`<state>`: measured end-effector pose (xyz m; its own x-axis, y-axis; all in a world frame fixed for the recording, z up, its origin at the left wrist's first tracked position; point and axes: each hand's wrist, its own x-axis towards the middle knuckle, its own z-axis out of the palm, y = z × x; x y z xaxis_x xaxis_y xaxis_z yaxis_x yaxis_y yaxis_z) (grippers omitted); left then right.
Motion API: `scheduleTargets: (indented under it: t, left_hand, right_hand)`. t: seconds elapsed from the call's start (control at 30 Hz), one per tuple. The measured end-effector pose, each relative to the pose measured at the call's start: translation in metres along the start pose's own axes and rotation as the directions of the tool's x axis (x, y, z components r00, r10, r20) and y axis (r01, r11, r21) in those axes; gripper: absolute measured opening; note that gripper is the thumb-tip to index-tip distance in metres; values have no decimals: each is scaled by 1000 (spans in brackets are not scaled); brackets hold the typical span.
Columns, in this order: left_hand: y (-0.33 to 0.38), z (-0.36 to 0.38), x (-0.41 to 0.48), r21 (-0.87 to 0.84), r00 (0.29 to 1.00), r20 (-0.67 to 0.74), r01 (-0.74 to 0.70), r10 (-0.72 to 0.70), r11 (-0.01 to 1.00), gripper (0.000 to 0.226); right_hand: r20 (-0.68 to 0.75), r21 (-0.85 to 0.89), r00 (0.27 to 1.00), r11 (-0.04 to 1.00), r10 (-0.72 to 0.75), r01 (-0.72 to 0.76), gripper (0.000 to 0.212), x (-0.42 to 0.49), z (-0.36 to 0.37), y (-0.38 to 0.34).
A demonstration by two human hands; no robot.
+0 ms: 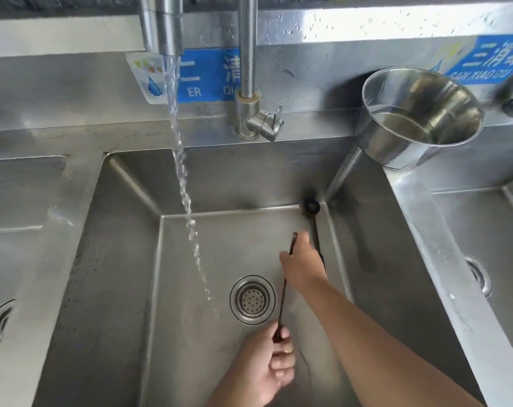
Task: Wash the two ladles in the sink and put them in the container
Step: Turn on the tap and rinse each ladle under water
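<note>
Two thin dark ladles are in the middle steel sink [126, 259]. My left hand [274, 365] grips the handle end of one ladle [282, 301], which runs up across the basin. My right hand [302, 265] covers that ladle's bowl end, fingers curled around it. The second ladle [312, 207] lies along the sink's right edge, its small round bowl in the far right corner, its handle passing behind my right hand. A shiny steel container [408, 142] stands on the ledge at the back right.
Water runs from the tap [161, 24] in a slanting stream [184, 183] to the sink floor left of the drain strainer [252, 299]. A second tap post [246, 69] stands behind. More basins lie left [11, 218] and right [484, 259].
</note>
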<state>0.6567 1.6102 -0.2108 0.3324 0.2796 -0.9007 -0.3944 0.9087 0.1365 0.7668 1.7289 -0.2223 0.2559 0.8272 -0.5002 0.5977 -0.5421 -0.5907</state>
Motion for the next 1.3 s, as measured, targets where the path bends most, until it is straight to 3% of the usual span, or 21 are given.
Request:
scheduleTargets:
  t: [0.13, 0.2, 0.43, 0.63, 0.83, 1.03, 1.3]
  left_hand:
    - [16, 30, 22, 76, 994, -4, -113, 114, 991, 32]
    - [28, 49, 38, 117, 981, -10, -189, 191, 975, 29]
    - [43, 62, 109, 502, 873, -133, -349, 469, 791, 32]
    - [50, 56, 150, 538, 794, -257, -356, 551, 764, 16]
    - [58, 43, 173, 717, 724, -265, -294, 637, 632, 20]
    - [61, 40, 179, 714, 730, -251, -304, 635, 631, 23]
    - [59, 43, 181, 809, 746, -77, -341, 662, 479, 15]
  right_hand:
    - [140, 315, 988, 943, 60, -101, 19, 9, -2, 17]
    - [148, 363, 988, 927, 42, -94, 8, 14, 7, 29]
    - [9, 181, 1000, 983, 9, -10, 28, 57, 12, 51]
    - [-21, 122, 1000, 992, 15, -12, 24, 90, 22, 57]
    - [-35, 28, 999, 999, 41, -40, 24, 106, 25, 61]
    - [-3, -46, 999, 998, 41, -41, 22, 116, 29, 61]
    - [-20, -173, 999, 984, 50, -53, 24, 122, 27, 70]
